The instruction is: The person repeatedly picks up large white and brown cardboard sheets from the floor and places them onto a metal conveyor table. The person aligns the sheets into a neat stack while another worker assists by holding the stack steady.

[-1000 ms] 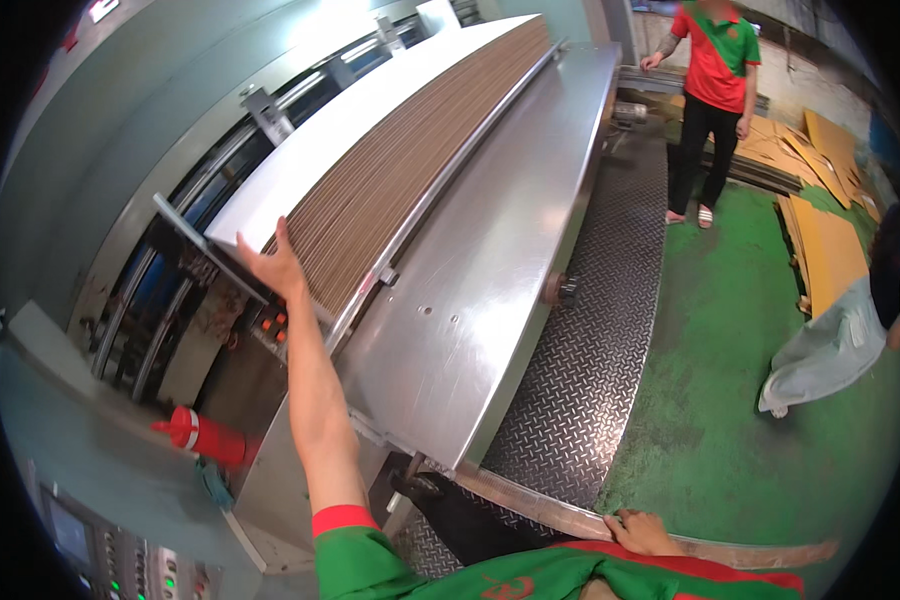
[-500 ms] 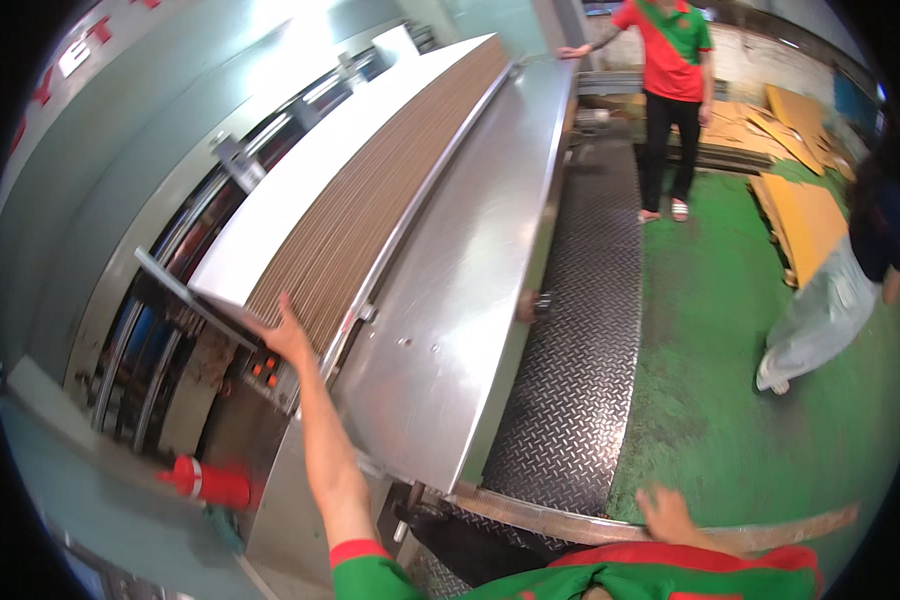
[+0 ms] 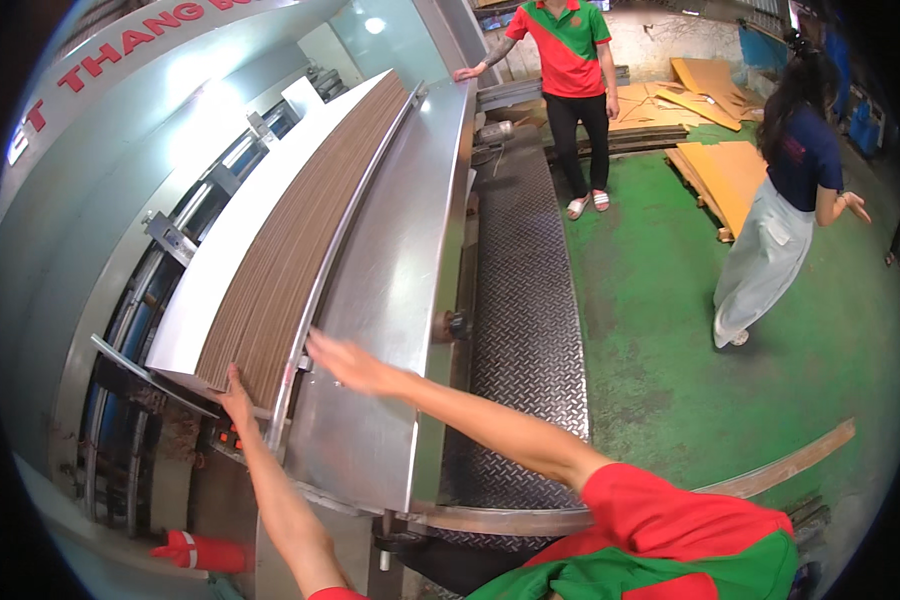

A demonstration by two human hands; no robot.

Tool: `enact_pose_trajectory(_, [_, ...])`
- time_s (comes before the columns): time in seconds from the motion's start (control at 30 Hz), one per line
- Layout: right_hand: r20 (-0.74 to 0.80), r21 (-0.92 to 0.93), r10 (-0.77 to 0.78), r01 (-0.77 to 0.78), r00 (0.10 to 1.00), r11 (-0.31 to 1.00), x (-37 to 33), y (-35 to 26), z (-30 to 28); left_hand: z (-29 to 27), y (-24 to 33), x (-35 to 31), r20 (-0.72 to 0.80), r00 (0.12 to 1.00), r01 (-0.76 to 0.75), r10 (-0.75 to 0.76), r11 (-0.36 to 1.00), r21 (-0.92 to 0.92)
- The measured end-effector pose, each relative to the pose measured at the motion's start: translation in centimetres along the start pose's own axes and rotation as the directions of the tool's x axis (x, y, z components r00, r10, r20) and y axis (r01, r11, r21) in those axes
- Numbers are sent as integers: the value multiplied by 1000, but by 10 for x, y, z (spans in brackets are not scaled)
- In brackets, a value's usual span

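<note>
Much room is left on the green floor beyond the metal table's edge. The cardboard stack is touched at its near end by the left hand, grip uncertain; the right hand, unclenched, is held just beside it.

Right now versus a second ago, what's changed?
The right hand came off the curved brown rail and moved forward and left, over the long silver metal tabletop; contact unclear. The left hand stayed at the near end of the white-topped brown corrugated cardboard stack.
</note>
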State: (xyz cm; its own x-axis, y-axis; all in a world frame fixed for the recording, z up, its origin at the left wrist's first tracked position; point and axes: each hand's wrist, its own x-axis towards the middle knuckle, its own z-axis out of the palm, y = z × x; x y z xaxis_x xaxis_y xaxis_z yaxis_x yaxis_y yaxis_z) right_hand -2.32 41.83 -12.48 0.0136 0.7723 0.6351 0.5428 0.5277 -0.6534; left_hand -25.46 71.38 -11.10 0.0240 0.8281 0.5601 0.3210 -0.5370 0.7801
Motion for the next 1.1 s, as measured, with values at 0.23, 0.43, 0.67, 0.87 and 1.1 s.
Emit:
enact_pose_trajectory(0.23, [215, -313, 98, -26, 972, 950, -89, -14, 53, 0, 26, -7, -377, 914, -41, 153, 956, 289])
enact_pose_trajectory(0.43, [83, -322, 172, -137, 982, 937, -52, -15, 59, 13, 64, 19, -462, 844, -225, 274, 961, 159])
enact_pose_trajectory(0.67, [-372, -69, -97, 77, 923, 995, 134, 16, 105, 14, 53, 17, -424, 853, -273, 305, 952, 137])
enact_pose_trajectory(0.87, [-617, -97, -147, 111, 774, 989, 230, 44, 153, 17, 50, 20, -436, 858, -259, 272, 962, 91])
enact_pose_trajectory(1.1, [-628, -53, -86, 68, 774, 996, 265, 61, 178, 17, 48, 18, -430, 848, -312, 310, 948, 66])
